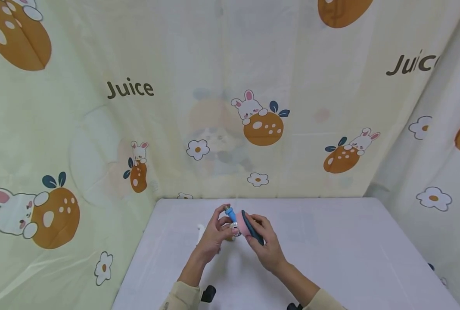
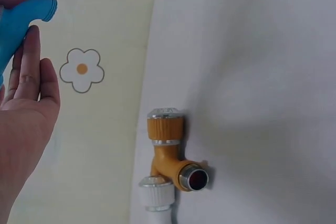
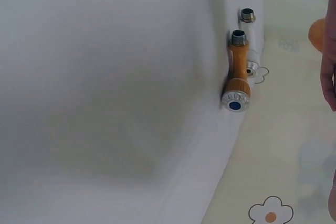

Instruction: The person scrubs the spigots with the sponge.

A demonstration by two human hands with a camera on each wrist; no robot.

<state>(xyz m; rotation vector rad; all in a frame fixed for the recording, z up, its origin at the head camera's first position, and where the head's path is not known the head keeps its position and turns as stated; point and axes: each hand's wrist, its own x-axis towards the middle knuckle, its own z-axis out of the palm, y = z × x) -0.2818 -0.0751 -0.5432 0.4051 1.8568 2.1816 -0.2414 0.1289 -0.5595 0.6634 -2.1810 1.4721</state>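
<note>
My left hand (image 1: 211,237) grips a blue tap (image 1: 231,213) with a brass-coloured threaded end and a silvery knob, held up above the table. In the left wrist view the tap's curved blue spout (image 2: 42,8) shows at the upper left, above the fingers. My right hand (image 1: 268,243) holds a sponge (image 1: 242,223) with a pink side and a dark blue-grey back. Its pink face is right at the tap's knob end. Part of the tap is hidden behind fingers and sponge.
An orange tap (image 2: 167,156) lies on the white table (image 1: 331,254) beyond the hands, with a white tap (image 3: 253,40) beside it. A printed curtain (image 1: 168,129) hangs along the table's back edge and both sides.
</note>
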